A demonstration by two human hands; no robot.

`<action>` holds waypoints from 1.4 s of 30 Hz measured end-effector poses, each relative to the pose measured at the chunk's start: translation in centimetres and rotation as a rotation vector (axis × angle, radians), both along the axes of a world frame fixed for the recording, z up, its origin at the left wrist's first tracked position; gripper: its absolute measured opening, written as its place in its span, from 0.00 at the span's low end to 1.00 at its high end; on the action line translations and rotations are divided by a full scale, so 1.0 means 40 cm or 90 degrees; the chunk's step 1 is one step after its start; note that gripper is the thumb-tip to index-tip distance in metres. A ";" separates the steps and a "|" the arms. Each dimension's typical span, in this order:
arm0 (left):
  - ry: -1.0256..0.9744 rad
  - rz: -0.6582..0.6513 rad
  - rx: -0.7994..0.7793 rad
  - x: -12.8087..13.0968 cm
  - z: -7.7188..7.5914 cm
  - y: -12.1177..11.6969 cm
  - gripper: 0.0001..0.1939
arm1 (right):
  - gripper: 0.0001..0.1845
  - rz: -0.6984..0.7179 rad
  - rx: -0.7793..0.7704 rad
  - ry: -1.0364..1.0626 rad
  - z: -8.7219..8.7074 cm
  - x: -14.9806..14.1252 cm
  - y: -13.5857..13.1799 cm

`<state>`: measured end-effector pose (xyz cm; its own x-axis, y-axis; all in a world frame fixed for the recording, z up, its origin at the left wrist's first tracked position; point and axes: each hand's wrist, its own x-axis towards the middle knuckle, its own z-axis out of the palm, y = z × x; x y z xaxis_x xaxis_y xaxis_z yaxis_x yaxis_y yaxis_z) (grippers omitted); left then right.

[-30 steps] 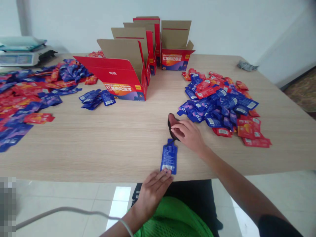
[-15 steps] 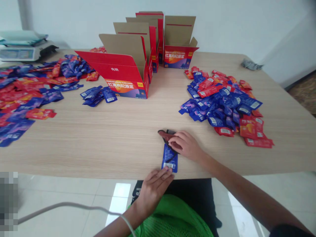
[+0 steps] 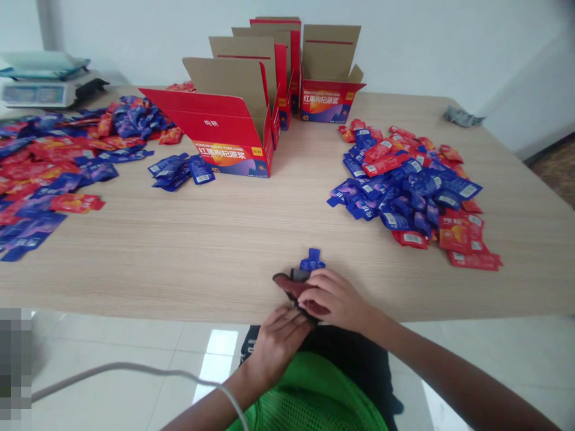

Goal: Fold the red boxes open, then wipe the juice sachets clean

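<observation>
A blue pouch [image 3: 312, 261] lies flat near the table's front edge, its spout end pointing away from me. The rest of it is hidden under my hands and the cloth. My right hand [image 3: 338, 302] is closed on a reddish-brown cloth [image 3: 287, 284] with dark edges, bunched over the pouch. My left hand [image 3: 283, 338] lies with its fingers stretched out flat at the pouch's near end, close to the cloth. Its fingertips partly meet the cloth.
To the right spreads a pile of blue and red pouches [image 3: 408, 185]. A larger pile [image 3: 58, 155] lies left, with a few blue pouches [image 3: 173, 172] beside open red cartons [image 3: 233, 157]. Behind stand a scale [image 3: 38, 93] and a grey rag [image 3: 462, 117]. A cable [image 3: 135, 368] crosses lower left.
My right hand has drawn the cloth toward me along the pouch, down to my left hand. The pouch's spout end now shows, and its barcode end is covered. My left hand has barely moved.
</observation>
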<state>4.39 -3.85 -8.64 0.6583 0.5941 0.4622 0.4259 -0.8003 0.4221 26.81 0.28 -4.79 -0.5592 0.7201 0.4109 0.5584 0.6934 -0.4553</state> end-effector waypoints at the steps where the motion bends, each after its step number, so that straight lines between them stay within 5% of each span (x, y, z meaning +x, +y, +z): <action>1: 0.022 -0.010 0.004 -0.002 0.003 0.001 0.15 | 0.05 -0.024 0.000 0.000 -0.015 0.012 0.024; 5: 0.059 -0.021 0.015 -0.006 0.016 0.004 0.18 | 0.06 -0.136 0.046 -0.047 -0.023 0.079 0.164; 9: 0.054 -0.015 0.013 -0.006 0.019 0.004 0.18 | 0.06 -0.258 0.129 -0.008 0.036 0.115 0.221; 12: 0.055 -0.019 0.018 -0.005 0.015 0.004 0.18 | 0.08 -0.307 0.151 0.114 0.085 0.089 0.154; 14: 0.041 -0.010 0.017 -0.002 0.010 0.003 0.17 | 0.09 -0.229 0.113 0.129 0.098 0.052 0.081; 17: -0.021 0.013 -0.004 0.003 0.001 0.002 0.12 | 0.06 -0.052 0.031 0.055 0.073 0.000 -0.008; 20: -0.031 0.007 -0.016 0.006 0.000 0.001 0.13 | 0.05 -0.008 -0.003 0.017 0.021 -0.016 -0.027; 27: 0.057 -0.018 0.023 -0.002 0.017 0.005 0.17 | 0.06 -0.082 0.030 -0.011 -0.031 0.044 0.116; 33: 0.047 -0.014 0.017 -0.004 0.021 0.006 0.17 | 0.07 -0.227 0.122 -0.023 0.030 0.093 0.220; 37: 0.044 -0.015 0.011 -0.001 0.021 0.007 0.17 | 0.10 -0.276 0.143 0.160 0.102 0.057 0.136; 42: -0.025 0.025 -0.015 0.007 0.005 0.000 0.13 | 0.07 -0.033 0.003 0.063 0.071 -0.018 -0.023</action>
<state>4.67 -3.86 -8.45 0.6152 0.6308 0.4728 0.4399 -0.7724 0.4581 26.09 -0.62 -1.95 -0.4784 0.7446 0.4655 0.5460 0.6674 -0.5064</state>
